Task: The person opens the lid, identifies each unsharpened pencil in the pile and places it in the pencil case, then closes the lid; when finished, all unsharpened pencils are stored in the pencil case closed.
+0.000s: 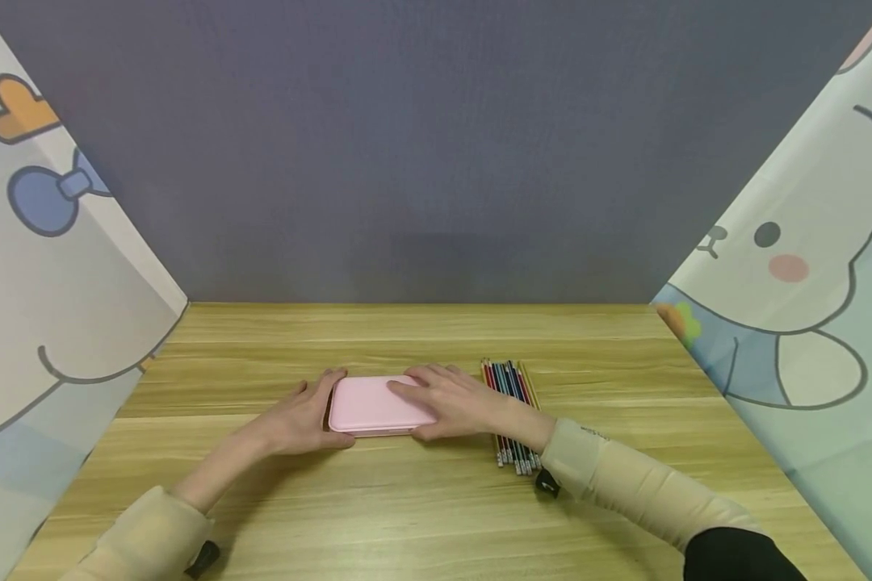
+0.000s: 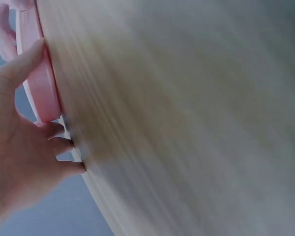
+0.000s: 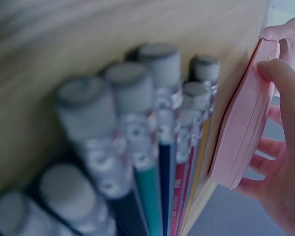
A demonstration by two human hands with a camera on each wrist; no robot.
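A pink pencil case [image 1: 371, 403] with rounded corners lies closed on the wooden table. My left hand [image 1: 301, 415] holds its left end, thumb at the front side and the other fingers around toward the back. At the other end, my right hand [image 1: 454, 403] grips the case, with the thumb on the front side and a finger lying over the lid. The left wrist view shows the left thumb [image 2: 27, 61] against the front wall of the case. Several pencils [image 1: 509, 403] lie side by side under the right forearm, which hides part of them.
The pencils' eraser ends [image 3: 160, 64] point toward the front of the table [image 1: 407, 516]. A dark grey panel [image 1: 421, 161] rises behind the table. Cartoon-printed sheets [image 1: 792, 242] flank both sides.
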